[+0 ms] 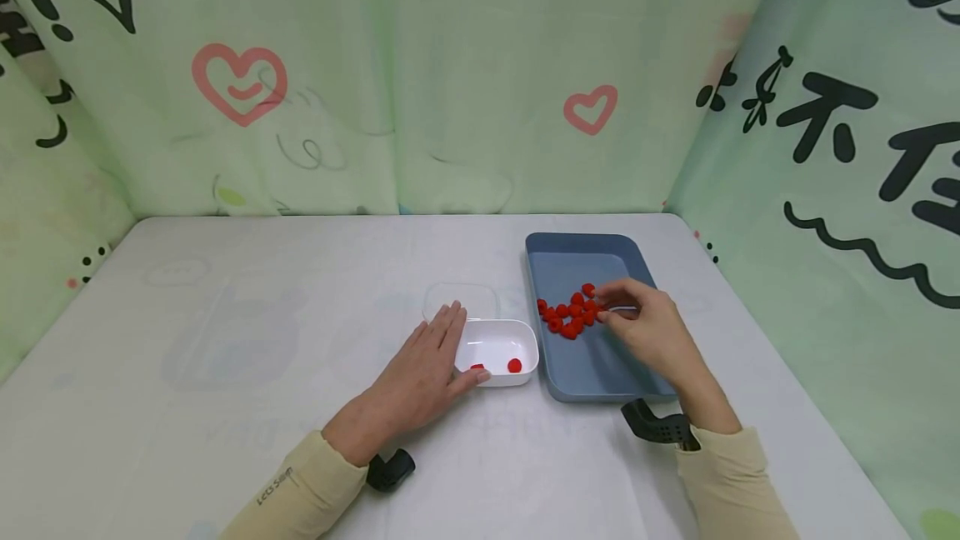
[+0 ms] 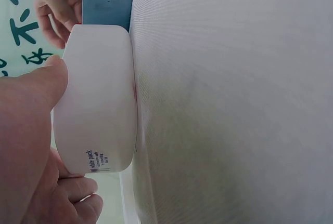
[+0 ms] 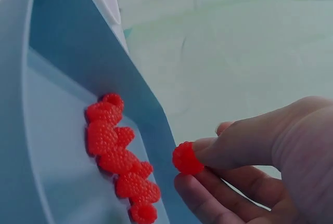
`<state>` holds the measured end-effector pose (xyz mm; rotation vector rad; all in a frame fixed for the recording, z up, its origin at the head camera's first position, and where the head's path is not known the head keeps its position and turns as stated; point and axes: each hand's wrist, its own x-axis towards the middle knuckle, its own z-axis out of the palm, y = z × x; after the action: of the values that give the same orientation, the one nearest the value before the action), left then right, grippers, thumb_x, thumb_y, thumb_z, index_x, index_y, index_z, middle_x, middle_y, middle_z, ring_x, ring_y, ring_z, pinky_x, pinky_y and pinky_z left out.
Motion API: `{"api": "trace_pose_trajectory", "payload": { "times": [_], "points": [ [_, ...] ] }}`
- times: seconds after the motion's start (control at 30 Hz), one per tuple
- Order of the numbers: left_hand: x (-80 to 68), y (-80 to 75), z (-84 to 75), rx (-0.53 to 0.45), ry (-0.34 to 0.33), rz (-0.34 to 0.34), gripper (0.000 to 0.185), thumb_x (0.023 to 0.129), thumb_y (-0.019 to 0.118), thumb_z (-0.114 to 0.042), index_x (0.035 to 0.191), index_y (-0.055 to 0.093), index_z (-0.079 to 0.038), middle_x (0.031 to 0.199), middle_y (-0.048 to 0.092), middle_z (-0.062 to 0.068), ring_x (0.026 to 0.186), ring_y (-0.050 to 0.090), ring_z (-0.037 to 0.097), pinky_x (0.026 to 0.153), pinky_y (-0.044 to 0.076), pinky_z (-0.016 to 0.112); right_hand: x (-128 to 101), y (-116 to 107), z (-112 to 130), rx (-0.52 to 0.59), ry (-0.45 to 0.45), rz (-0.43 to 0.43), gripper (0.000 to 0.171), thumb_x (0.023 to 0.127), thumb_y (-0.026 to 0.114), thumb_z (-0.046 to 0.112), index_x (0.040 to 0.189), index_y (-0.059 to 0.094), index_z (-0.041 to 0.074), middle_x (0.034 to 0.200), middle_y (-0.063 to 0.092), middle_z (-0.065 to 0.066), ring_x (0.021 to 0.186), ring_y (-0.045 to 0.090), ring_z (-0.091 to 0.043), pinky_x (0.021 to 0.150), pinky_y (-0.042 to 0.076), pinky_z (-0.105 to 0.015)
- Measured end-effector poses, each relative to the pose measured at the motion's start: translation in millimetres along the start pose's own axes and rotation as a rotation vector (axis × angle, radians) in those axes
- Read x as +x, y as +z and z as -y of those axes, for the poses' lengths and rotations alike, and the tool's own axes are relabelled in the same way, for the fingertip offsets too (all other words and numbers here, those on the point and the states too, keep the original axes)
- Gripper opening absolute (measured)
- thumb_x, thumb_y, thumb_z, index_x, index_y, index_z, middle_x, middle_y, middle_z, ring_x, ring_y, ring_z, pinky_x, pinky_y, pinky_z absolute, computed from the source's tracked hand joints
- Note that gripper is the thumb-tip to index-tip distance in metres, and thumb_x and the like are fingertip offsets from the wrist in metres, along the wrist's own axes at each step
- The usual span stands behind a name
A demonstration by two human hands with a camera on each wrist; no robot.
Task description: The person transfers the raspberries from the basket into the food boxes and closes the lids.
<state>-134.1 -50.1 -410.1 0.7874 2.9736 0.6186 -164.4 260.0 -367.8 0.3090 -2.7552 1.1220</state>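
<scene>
My left hand point(image 1: 431, 357) holds the left end of a small white box point(image 1: 497, 377), its thumb over the front rim. Printed words mark the box's front wall in the left wrist view. Inside lie two red raspberries, one in plain sight point(image 1: 514, 365) and another partly covered by the thumb. Over the blue tray point(image 1: 600, 382) on the right, my right hand point(image 1: 645, 323) pinches a single raspberry point(image 3: 184, 158) between thumb and fingertips. Several more raspberries point(image 3: 117, 159) form a cluster on the tray floor, left of that hand.
A clear plastic lid point(image 1: 461, 297) lies flat behind the white box. The tray's left wall stands close beside the box's right end. All this is on a white-covered table point(image 1: 225, 340), with printed green curtains point(image 1: 465, 148) behind and at both sides.
</scene>
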Motion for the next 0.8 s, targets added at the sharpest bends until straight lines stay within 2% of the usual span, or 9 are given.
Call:
{"api": "trace_pose_trajectory", "payload": {
  "times": [0.1, 0.3, 0.43, 0.8],
  "points": [
    [0.2, -0.2, 0.1, 0.0, -0.003, 0.003, 0.084, 0.098, 0.053, -0.052, 0.155, 0.024, 0.003, 0.163, 0.026, 0.017, 0.152, 0.023, 0.032, 0.123, 0.023, 0.051, 2, 5, 3, 0.028, -0.001, 0.003, 0.024, 0.091, 0.066, 0.0, 0.115, 0.065, -0.003, 0.114, 0.068, -0.018, 0.102, 0.067, -0.029, 0.082, 0.053, -0.011],
    [0.7, -0.3, -0.1, -0.005, -0.011, 0.009, 0.085, 0.098, 0.053, -0.053, 0.155, 0.024, 0.003, 0.163, 0.025, 0.017, 0.153, 0.022, 0.031, 0.123, 0.022, 0.051, 1, 11, 8, 0.058, -0.014, 0.02, 0.026, 0.091, 0.067, 0.0, 0.117, 0.064, -0.002, 0.114, 0.068, -0.016, 0.103, 0.065, -0.027, 0.083, 0.053, -0.012],
    [1.0, -0.3, -0.3, -0.008, -0.011, 0.011, 0.085, 0.098, 0.053, -0.053, 0.155, 0.024, 0.002, 0.163, 0.025, 0.016, 0.153, 0.022, 0.031, 0.123, 0.022, 0.051, 0, 13, 12, 0.083, -0.037, 0.018, 0.025, 0.091, 0.067, 0.0, 0.116, 0.065, 0.0, 0.113, 0.069, -0.015, 0.102, 0.065, -0.026, 0.082, 0.05, -0.007],
    [0.4, -0.9, -1.0, -0.004, -0.016, 0.018, 0.085, 0.098, 0.054, -0.053, 0.155, 0.023, 0.002, 0.163, 0.025, 0.016, 0.153, 0.022, 0.031, 0.123, 0.022, 0.05, -2, 31, 29, 0.217, -0.094, 0.081, 0.022, 0.09, 0.067, -0.002, 0.111, 0.067, 0.004, 0.108, 0.07, -0.012, 0.093, 0.07, -0.026, 0.081, 0.057, -0.02]
  ]
}}
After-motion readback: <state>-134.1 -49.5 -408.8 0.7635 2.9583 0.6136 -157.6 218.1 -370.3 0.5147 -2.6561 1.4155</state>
